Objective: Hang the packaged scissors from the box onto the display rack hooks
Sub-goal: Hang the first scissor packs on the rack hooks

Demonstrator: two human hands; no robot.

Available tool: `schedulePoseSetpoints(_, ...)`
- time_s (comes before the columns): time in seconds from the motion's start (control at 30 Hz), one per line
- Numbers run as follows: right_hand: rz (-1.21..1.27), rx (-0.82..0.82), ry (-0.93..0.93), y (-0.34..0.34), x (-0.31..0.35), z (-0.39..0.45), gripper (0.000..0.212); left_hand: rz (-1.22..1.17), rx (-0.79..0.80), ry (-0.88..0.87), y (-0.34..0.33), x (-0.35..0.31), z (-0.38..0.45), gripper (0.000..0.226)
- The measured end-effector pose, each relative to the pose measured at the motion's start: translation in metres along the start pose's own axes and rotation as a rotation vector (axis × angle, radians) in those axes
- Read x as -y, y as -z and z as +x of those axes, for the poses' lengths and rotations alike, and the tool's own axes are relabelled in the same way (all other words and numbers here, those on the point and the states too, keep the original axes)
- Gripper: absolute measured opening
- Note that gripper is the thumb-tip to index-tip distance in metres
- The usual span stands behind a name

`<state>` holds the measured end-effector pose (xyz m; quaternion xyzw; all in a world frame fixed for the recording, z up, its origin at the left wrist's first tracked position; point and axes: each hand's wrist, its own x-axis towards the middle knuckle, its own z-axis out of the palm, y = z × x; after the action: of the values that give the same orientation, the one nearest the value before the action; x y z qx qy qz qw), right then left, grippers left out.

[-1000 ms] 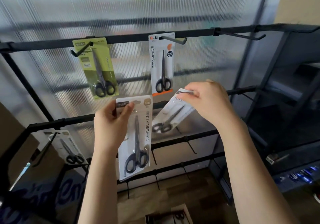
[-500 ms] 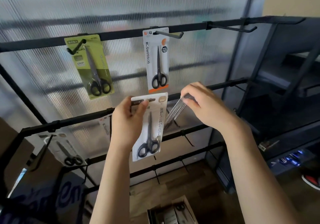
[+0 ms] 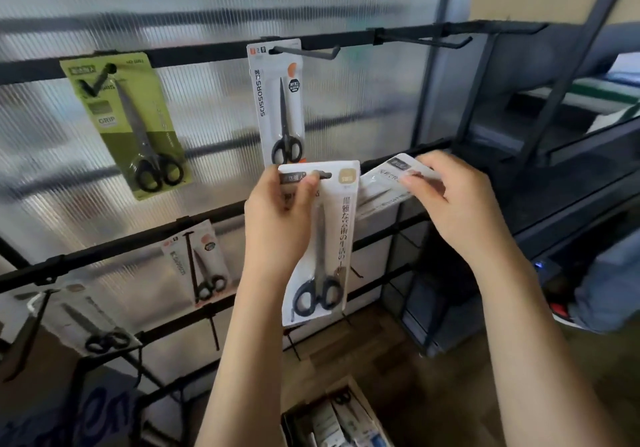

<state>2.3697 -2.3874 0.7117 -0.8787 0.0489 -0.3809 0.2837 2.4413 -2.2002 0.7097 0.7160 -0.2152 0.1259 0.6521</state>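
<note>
My left hand pinches the top of a white scissors pack that hangs upright in front of the rack's middle bar. My right hand pinches a second white pack, tilted almost flat, close to the middle bar at the right. On the top bar hang a green scissors pack and a white pack marked SCISSORS, each on a hook. An empty hook juts from the top bar at the right. The box with more packs sits on the floor below.
Two more packs hang lower left, one on the middle bar and one below it. Bare hooks stick out of the lower bars. A dark shelf unit stands at the right. A person's shoe shows on the floor at the right.
Both hands have shifted right along the rack with their packs. The right-hand pack has turned from edge-on to nearly flat, near the middle bar. The view has moved closer.
</note>
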Motion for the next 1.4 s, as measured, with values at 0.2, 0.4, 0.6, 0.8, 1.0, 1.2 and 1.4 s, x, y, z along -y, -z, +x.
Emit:
schedulePoseSetpoints(0.2,0.012,-0.004,0.049,0.026,-0.040,0.028,0.008,-0.010,-0.104,-0.019,-0.045,-0.007,0.007,0.004)
schedulePoseSetpoints(0.4,0.000,0.056,0.122,0.061,-0.083,0.061,0.004,0.025,-0.172,-0.038,-0.111,-0.023,0.014,0.008)
schedulePoseSetpoints(0.6,0.259,0.116,0.099,0.079,-0.106,0.102,0.016,0.086,-0.261,-0.087,-0.148,-0.049,0.026,0.015)
schedulePoseSetpoints(0.8,0.379,0.094,0.201,0.078,-0.116,0.149,0.021,0.119,-0.299,-0.106,-0.171,-0.061,0.040,0.019)
schedulePoseSetpoints(1.0,0.439,0.100,0.246,0.070,-0.124,0.181,0.022,0.169,-0.293,-0.127,-0.181,-0.070,0.049,0.019)
schedulePoseSetpoints(1.2,0.432,0.156,0.264,0.065,-0.121,0.196,0.024,0.116,-0.320,-0.105,-0.185,-0.074,0.055,0.019)
schedulePoseSetpoints(1.4,0.430,0.150,0.262,0.050,-0.128,0.203,0.023,0.145,-0.335,-0.052,-0.184,-0.073,0.066,0.024)
